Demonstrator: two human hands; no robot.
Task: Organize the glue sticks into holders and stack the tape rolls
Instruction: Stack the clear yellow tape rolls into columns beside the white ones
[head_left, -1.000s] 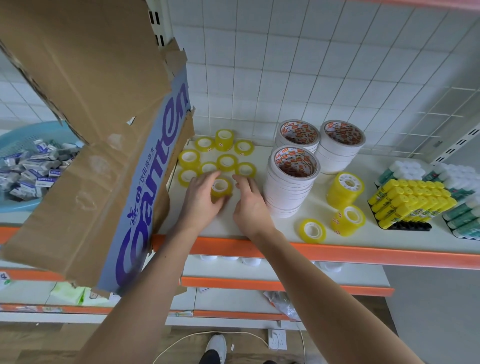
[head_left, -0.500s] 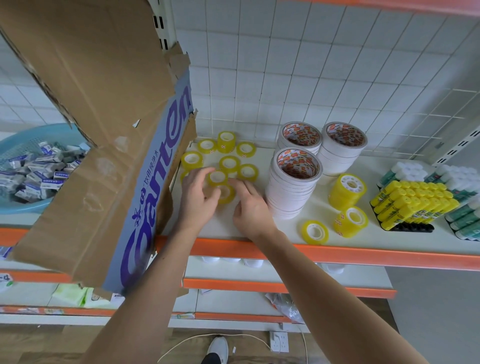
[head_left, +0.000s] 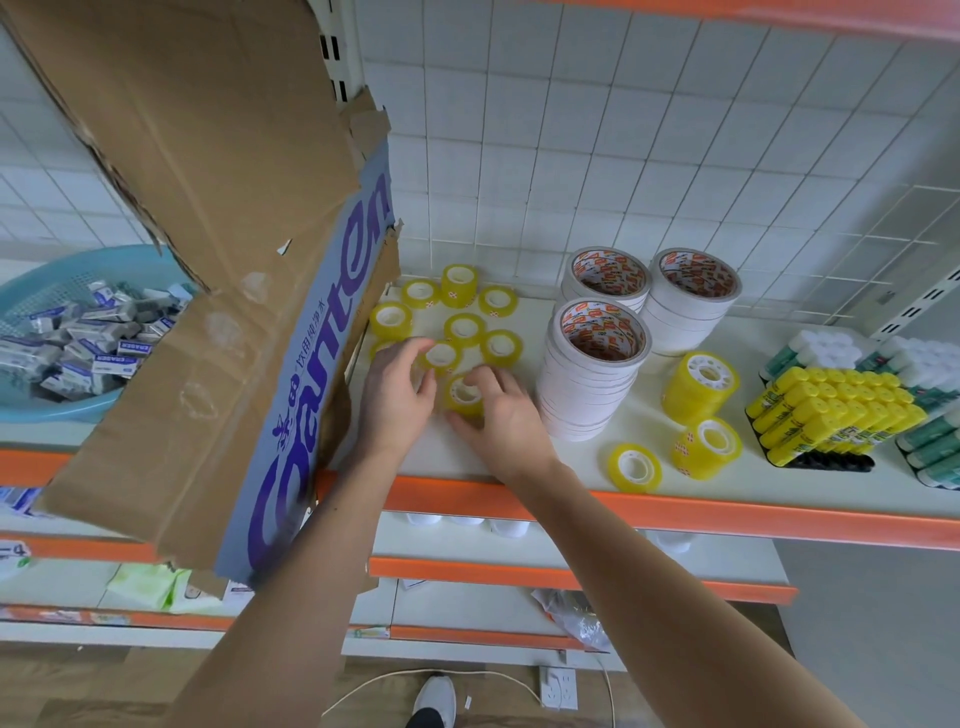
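Observation:
Several small yellow tape rolls lie flat on the white shelf, close to the cardboard box. My left hand curls its fingers round one small roll at the front of that group. My right hand grips a short yellow tape stack between thumb and fingers, just right of the left hand. Yellow glue sticks stand packed in a black holder at the right. Green glue sticks with white caps lie beside them.
Three tall stacks of white tape stand right of my hands. Past them are larger yellow rolls and one thin roll. A torn cardboard box hangs over the left side. A blue basket of erasers sits far left.
My left hand has carried its small roll back towards the group. My right hand has closed round the front stack. The view has shifted slightly.

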